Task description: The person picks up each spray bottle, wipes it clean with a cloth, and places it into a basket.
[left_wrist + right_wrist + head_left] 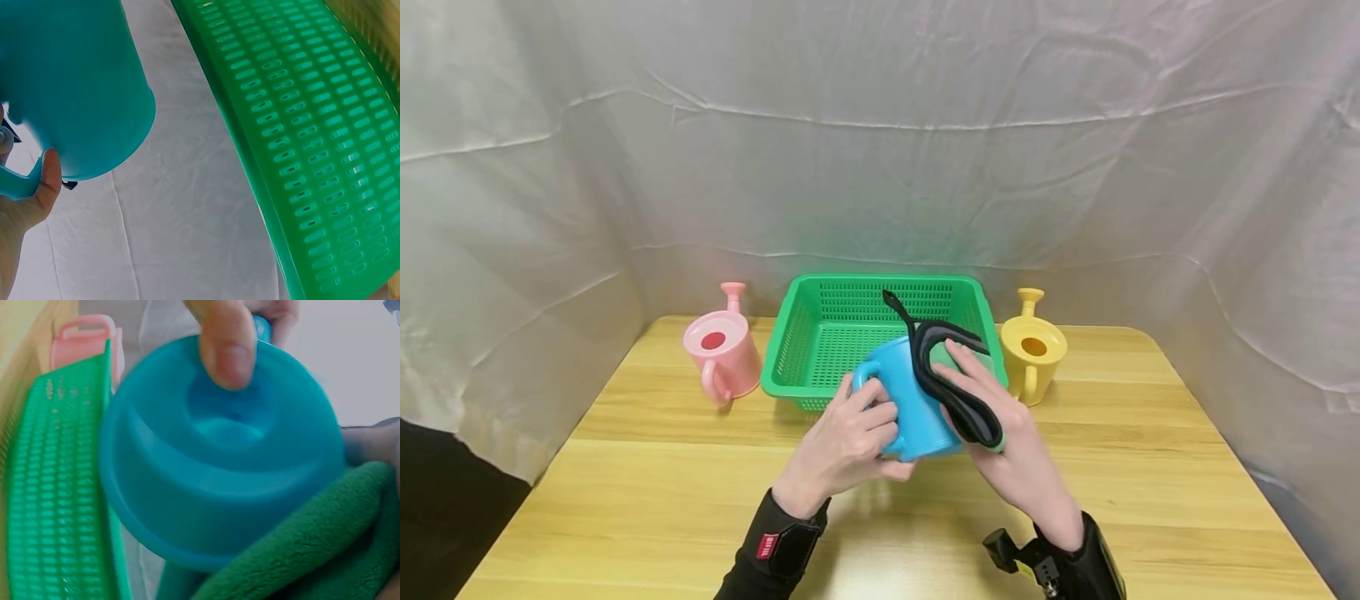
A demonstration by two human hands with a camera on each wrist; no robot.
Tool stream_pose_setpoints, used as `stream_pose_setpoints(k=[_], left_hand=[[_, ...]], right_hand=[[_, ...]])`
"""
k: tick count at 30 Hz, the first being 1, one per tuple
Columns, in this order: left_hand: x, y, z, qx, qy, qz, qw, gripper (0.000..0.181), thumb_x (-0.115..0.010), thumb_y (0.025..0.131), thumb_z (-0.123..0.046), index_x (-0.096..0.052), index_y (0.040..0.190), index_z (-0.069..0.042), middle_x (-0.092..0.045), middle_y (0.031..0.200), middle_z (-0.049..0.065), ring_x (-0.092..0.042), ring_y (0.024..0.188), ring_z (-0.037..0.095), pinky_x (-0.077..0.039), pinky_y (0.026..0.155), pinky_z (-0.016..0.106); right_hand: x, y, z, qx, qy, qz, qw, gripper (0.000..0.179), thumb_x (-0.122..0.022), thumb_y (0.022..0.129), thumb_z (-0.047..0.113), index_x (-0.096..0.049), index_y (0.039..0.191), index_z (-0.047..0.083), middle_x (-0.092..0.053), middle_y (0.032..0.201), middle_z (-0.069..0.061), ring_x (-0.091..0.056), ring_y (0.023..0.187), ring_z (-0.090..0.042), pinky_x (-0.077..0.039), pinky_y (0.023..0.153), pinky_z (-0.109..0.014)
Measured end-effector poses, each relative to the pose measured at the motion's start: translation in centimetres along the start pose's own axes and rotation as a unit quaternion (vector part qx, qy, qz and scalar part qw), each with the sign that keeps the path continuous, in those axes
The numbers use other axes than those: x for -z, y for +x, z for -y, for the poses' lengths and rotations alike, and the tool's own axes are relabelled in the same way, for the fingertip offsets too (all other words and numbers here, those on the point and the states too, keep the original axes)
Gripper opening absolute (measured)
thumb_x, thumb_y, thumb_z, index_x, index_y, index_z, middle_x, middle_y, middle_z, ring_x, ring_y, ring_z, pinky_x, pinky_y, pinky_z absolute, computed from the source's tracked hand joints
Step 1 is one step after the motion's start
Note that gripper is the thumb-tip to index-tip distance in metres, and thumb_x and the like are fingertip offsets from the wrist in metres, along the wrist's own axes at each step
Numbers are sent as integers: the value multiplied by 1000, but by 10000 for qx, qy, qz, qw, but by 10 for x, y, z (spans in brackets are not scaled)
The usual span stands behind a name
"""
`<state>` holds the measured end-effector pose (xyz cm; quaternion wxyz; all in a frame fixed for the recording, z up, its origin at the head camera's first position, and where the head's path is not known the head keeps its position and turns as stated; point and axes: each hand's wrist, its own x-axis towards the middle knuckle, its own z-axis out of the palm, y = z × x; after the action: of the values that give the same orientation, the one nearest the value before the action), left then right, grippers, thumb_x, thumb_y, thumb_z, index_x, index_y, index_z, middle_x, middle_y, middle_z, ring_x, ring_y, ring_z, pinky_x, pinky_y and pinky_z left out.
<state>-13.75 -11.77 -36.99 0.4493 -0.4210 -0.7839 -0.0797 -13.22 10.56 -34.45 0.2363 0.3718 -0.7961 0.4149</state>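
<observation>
A blue watering can (913,408) is held tilted over the front edge of the green basket (782,390). My left hand (850,437) grips it by the handle (20,182), and the left thumb lies against the can's round end face in the right wrist view. A folded cloth (964,400), black and grey outside with green fleece (312,544), is in my right hand (1011,437) and presses against the can's right side. A black strap stands up from the cloth. The can's spout cannot be made out.
A pink watering can (730,367) stands left of the basket, and a yellow watering can (1037,350) stands to its right. All rest on a wooden table (662,500). Grey fabric sheeting (880,167) hangs behind and at both sides.
</observation>
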Motion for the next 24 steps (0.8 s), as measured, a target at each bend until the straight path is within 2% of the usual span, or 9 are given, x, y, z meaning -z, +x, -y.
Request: stream_pose_setpoints(k=[4, 8, 11, 16, 19, 24], left_hand=[[-1, -1, 2, 193, -98, -61, 9997, 44, -86, 64, -37, -46, 62, -17, -50, 69, -7, -49, 84, 15, -49, 75, 40], [-2, 0, 4, 360, -42, -188, 9992, 44, -86, 62, -37, -47, 58, -18, -49, 66, -6, -50, 82, 16, -48, 72, 39], [-2, -1, 6, 386, 21, -245, 9990, 44, -85, 62, -38, -46, 58, -17, -47, 65, -6, -50, 81, 16, -45, 71, 37], [0, -2, 6, 355, 16, -166, 9992, 43, -85, 62, -37, -48, 60, -17, -48, 66, -6, -49, 82, 16, -48, 72, 40], [1, -2, 5, 296, -7, -91, 9995, 43, -86, 61, -36, -48, 63, -17, -50, 69, -6, -49, 83, 15, -52, 74, 43], [1, 0, 1, 64, 52, -44, 10000, 46, -85, 63, -38, -44, 64, -17, -50, 71, -7, -49, 84, 14, -52, 76, 44]], right_hand=[[0, 1, -1, -134, 343, 16, 9993, 53, -67, 88, -10, -59, 138, 6, -50, 152, -18, -40, 149, -18, -32, 120, -20], [11, 0, 1, -31, 536, 5, 9986, 54, -67, 85, -14, -62, 135, 6, -59, 143, -19, -49, 141, -11, -37, 115, -18], [23, -2, 4, 39, 332, 224, 9992, 57, -69, 83, -15, -64, 134, 10, -62, 140, -16, -53, 135, -4, -41, 107, -11], [31, -6, 7, 84, -58, 753, 9971, 57, -70, 85, -9, -62, 136, 15, -59, 145, -10, -55, 135, -9, -42, 103, -8], [24, -4, 5, -24, -44, 619, 9981, 55, -71, 86, -7, -63, 136, 16, -59, 146, -10, -56, 135, -13, -42, 104, -9], [8, 1, -2, -142, 413, -13, 9990, 56, -67, 86, -12, -61, 137, 9, -57, 145, -18, -49, 141, -10, -39, 112, -14]])
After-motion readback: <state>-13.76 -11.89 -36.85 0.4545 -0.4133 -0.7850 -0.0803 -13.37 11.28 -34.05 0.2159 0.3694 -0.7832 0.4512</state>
